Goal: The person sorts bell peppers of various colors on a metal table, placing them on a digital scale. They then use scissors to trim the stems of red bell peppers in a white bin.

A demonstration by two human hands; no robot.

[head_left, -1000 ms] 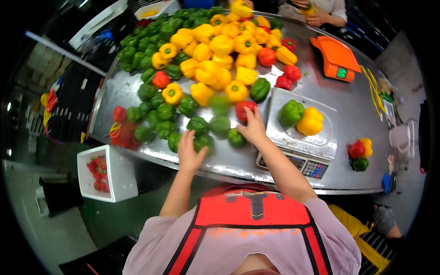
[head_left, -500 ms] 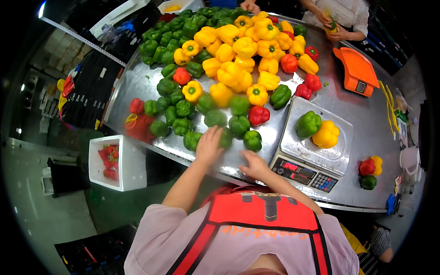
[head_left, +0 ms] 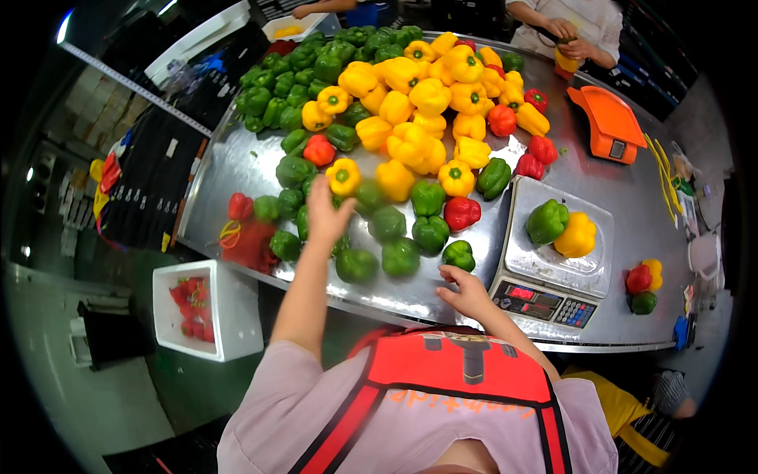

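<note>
My left hand (head_left: 325,212) reaches over the green bell peppers at the left of the heap, close to a yellow bell pepper (head_left: 343,177). Its thumb stands apart from the fingers, and no pepper shows in its grasp. Several loose green peppers (head_left: 357,265) lie between my two hands. My right hand (head_left: 464,292) is near the table's front edge, fingers apart and empty, just below a small green pepper (head_left: 459,255). To its right is a digital scale (head_left: 545,304), carrying a green pepper (head_left: 548,222) and a yellow pepper (head_left: 576,235) side by side on its pan.
A large heap of yellow peppers (head_left: 410,144) and green ones covers the metal table (head_left: 237,170). A red net bag (head_left: 251,243) lies at the left edge, above a white foam box (head_left: 245,304). An orange scale (head_left: 606,118) stands far right. Across the table a person's hands (head_left: 570,43) hold peppers.
My left hand has moved farther away and left, off the green peppers at the front. Some of those peppers have shifted. My right hand has moved slightly right.
</note>
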